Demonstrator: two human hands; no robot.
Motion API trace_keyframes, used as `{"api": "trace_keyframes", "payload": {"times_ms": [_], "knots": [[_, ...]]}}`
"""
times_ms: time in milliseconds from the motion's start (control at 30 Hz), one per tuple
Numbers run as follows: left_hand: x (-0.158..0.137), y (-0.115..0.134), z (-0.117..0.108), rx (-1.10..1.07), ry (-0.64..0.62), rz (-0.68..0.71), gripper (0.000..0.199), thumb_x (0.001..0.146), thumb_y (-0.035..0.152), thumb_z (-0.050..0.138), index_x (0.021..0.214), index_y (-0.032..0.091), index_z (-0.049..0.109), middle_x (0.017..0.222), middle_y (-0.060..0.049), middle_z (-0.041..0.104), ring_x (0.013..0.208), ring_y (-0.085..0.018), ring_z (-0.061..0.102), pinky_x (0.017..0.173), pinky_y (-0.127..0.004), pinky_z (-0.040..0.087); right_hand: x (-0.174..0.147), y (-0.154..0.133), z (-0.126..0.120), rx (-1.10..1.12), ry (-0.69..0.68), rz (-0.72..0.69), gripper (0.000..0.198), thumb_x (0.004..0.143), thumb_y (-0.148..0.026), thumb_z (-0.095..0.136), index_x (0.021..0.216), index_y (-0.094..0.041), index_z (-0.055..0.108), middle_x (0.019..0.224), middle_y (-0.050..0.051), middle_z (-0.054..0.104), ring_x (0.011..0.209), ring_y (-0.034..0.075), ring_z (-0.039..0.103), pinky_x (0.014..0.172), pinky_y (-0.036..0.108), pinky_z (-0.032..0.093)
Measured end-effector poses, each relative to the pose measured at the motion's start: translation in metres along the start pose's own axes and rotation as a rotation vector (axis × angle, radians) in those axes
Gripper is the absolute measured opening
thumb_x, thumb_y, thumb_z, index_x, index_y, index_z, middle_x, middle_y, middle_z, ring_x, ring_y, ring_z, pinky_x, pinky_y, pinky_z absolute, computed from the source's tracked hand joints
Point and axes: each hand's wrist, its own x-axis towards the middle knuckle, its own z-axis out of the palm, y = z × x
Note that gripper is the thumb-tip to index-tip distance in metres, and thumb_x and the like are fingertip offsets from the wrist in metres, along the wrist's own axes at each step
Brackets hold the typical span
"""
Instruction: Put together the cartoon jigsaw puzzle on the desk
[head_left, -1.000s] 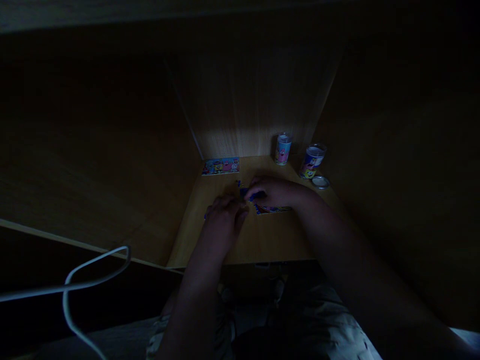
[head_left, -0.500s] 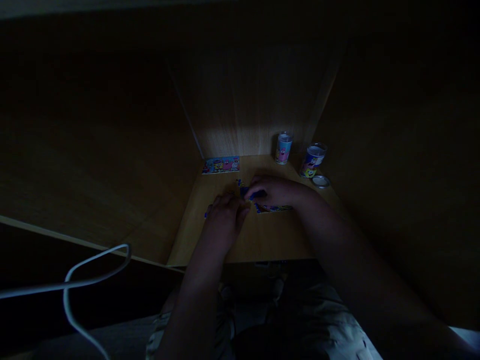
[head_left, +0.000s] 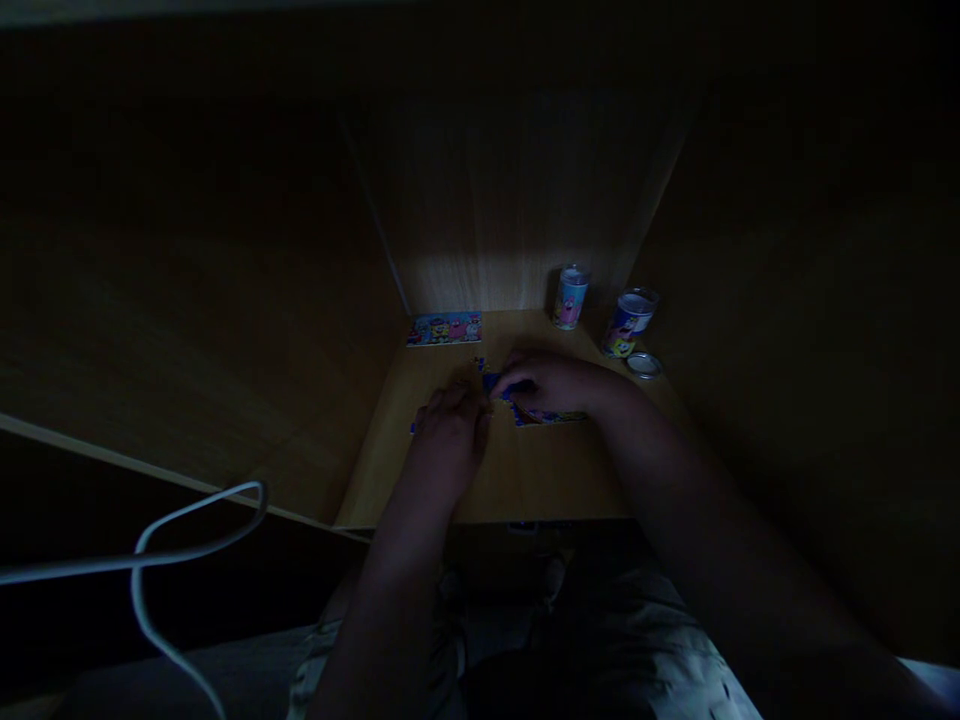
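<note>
In dim light, a partly assembled jigsaw puzzle [head_left: 551,417] lies on the wooden tabletop, its printed pieces mostly dark blue. My right hand [head_left: 541,380] reaches over it from the right, its fingers bent and closed at a blue puzzle piece [head_left: 491,381]. Just left of those fingertips, my left hand [head_left: 450,425] rests low with its fingers spread on the table, covering part of what lies there. A bit of blue puzzle piece [head_left: 413,428] peeks out beside its outer edge. Small loose pieces [head_left: 481,364] lie beyond the hands.
A cartoon picture card [head_left: 445,328] lies at the back left. Two printed cylindrical cans [head_left: 571,298] stand at the back right, the nearer can [head_left: 628,325] beside a round lid [head_left: 644,365]. Wooden panels enclose the desk [head_left: 517,480]. A white cable [head_left: 161,555] loops at lower left.
My left thumb has drawn slightly back from the right fingertips. The right hand stays almost in place over the puzzle. The view has shifted a little.
</note>
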Motion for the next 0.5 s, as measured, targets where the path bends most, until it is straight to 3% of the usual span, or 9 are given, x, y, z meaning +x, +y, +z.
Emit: {"api": "trace_keyframes", "payload": {"times_ms": [267, 500], "knots": [[-0.002, -0.001, 0.002, 0.001, 0.012, 0.026, 0.013, 0.101, 0.024, 0.061, 0.110, 0.022, 0.070, 0.118, -0.011, 0.070, 0.113, -0.033, 0.061, 0.098, -0.050, 0.051, 0.002, 0.013, 0.002, -0.049, 0.148, -0.040, 0.032, 0.090, -0.005, 0.064, 0.111, -0.023, 0.080, 0.112, 0.006, 0.074, 0.102, 0.018, 0.068, 0.093, 0.032, 0.053], [-0.003, 0.000, 0.002, -0.006, 0.003, 0.029, 0.019, 0.102, 0.027, 0.061, 0.118, 0.021, 0.068, 0.125, -0.012, 0.069, 0.119, -0.034, 0.061, 0.101, -0.051, 0.049, 0.004, 0.018, 0.004, -0.093, 0.112, -0.009, 0.019, 0.090, -0.010, 0.070, 0.102, -0.019, 0.080, 0.106, 0.008, 0.077, 0.096, 0.019, 0.070, 0.090, 0.032, 0.052]]}}
